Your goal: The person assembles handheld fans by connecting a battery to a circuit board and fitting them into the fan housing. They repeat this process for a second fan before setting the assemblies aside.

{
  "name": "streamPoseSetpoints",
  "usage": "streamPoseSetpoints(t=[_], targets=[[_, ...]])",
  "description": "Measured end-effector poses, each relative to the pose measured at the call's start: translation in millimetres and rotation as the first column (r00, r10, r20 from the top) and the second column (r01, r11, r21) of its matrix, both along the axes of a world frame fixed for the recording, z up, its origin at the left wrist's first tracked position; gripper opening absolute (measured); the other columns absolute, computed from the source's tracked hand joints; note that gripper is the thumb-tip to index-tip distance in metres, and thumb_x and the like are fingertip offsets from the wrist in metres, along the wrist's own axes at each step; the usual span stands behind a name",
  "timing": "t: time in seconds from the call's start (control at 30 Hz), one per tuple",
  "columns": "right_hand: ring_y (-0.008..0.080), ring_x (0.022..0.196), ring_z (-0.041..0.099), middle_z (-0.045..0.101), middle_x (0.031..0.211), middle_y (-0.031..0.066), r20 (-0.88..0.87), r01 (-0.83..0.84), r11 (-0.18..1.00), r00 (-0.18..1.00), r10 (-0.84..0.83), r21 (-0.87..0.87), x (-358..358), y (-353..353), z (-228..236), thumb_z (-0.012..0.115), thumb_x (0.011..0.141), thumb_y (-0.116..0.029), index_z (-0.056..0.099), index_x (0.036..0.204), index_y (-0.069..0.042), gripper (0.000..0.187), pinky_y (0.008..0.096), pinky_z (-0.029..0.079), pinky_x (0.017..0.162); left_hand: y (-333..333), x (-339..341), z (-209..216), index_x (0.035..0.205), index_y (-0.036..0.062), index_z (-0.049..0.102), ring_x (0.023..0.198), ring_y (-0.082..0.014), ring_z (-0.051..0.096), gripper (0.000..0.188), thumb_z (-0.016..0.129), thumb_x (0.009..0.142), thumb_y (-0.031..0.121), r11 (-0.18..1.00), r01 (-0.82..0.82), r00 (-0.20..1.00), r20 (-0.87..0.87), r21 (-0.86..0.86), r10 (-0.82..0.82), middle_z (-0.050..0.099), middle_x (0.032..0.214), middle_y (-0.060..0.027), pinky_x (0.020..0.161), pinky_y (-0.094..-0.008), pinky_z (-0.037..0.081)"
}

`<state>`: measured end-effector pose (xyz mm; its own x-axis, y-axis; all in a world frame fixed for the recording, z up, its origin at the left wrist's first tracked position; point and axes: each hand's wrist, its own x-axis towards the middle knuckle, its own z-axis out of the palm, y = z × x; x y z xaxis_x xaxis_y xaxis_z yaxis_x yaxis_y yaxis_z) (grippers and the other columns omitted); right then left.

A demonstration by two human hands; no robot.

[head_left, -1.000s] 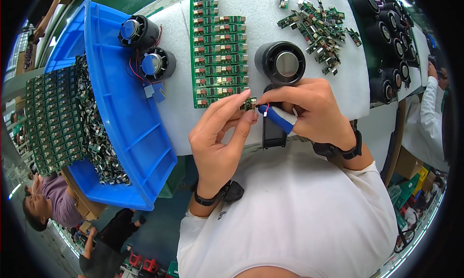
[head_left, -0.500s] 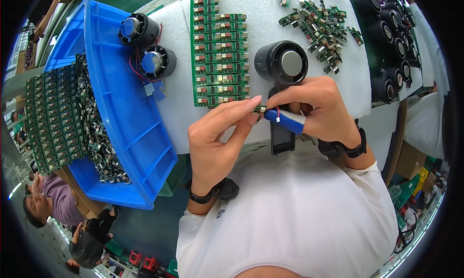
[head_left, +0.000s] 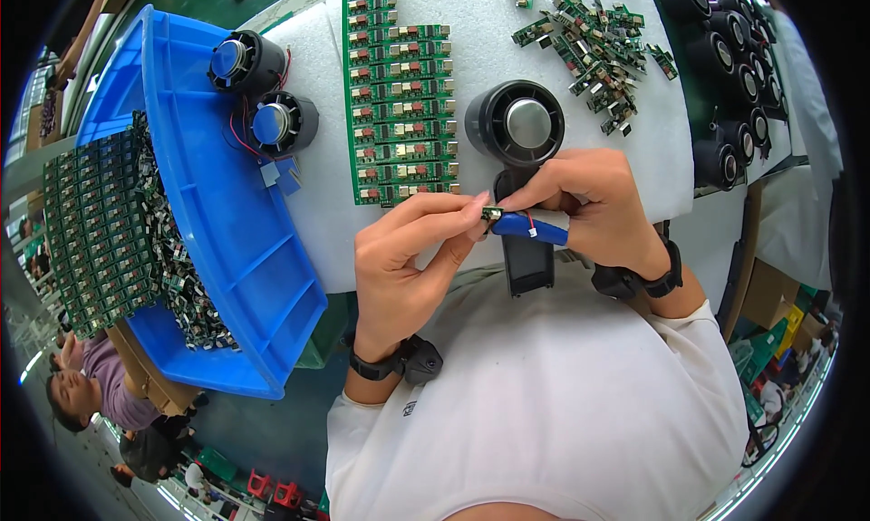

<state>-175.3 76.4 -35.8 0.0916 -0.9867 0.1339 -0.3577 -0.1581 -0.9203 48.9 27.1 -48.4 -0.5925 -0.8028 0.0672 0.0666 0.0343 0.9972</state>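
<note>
My left hand (head_left: 412, 249) pinches a small green circuit board (head_left: 491, 214) between its fingertips. Close against it, my right hand (head_left: 589, 195) is closed, its fingertips meeting at the board's edge. A blue cover (head_left: 553, 235) wraps a digit of my right hand. Across that cover runs a thin red wire (head_left: 528, 220) with a small white plug (head_left: 533, 233) dangling at its end; its other end is hidden by the fingers. Under my right hand lies a black handheld fan (head_left: 478, 127) with a silver round centre, its open black handle (head_left: 528, 272) pointing toward me.
A panel of joined green boards (head_left: 403, 113) lies left of the fan, and a pile of loose boards (head_left: 598, 54) at the far right. Two fan heads (head_left: 281, 122) stand beside a blue bin (head_left: 204, 186) of boards. More black fan parts (head_left: 739, 77) sit at right.
The view has shifted slightly, so the table things appear a little further left. Both hands keep their pinch; the small board has tilted and shows more of its face.
</note>
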Motion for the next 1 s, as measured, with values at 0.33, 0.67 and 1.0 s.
streamPoseSetpoints(t=[0.33, 0.67, 1.0], targets=[[0.0110, 0.051, 0.051, 0.065, 0.073, 0.0025, -0.226, -0.111, 0.930, 0.974, 0.032, -0.349, -9, -5, 8, 0.081, 0.071, 0.001, 0.078, 0.096, -0.007, 0.026, 0.0246, 0.038, 0.048, 6, -5, 5, 0.117, -0.0010, 0.072, 0.100, -0.0179, 0.069, 0.033, 0.067, 0.087, -0.015, 0.990, -0.126, 0.992, -0.021, 0.061, 0.127, 0.070, 0.112, -0.0147, 0.086, -0.0279, 0.061], [0.0096, 0.053, 0.053, 0.059, 0.072, 0.0010, -0.239, 0.052, 0.978, 0.966, -0.100, -0.200, 13, 4, 15, 0.077, 0.066, 0.003, 0.069, 0.093, -0.005, 0.029, 0.0221, 0.038, 0.046, 12, -7, 3, 0.117, -0.0007, 0.072, 0.097, -0.0189, 0.071, 0.032, 0.067, 0.088, -0.014, 0.987, -0.156, 0.988, -0.011, 0.047, 0.156, 0.070, 0.113, -0.0152, 0.086, -0.0290, 0.062], [0.0098, 0.050, 0.050, 0.054, 0.068, 0.0004, -0.262, 0.129, 0.973, 0.949, -0.177, -0.191, 22, 7, 11, 0.076, 0.065, 0.005, 0.069, 0.093, -0.005, 0.031, 0.0241, 0.038, 0.045, 12, -9, 0, 0.115, -0.0015, 0.072, 0.093, -0.0197, 0.072, 0.031, 0.068, 0.087, -0.013, 0.985, -0.163, 0.986, 0.015, -0.062, 0.164, 0.071, 0.110, -0.0157, 0.080, -0.0288, 0.063]])
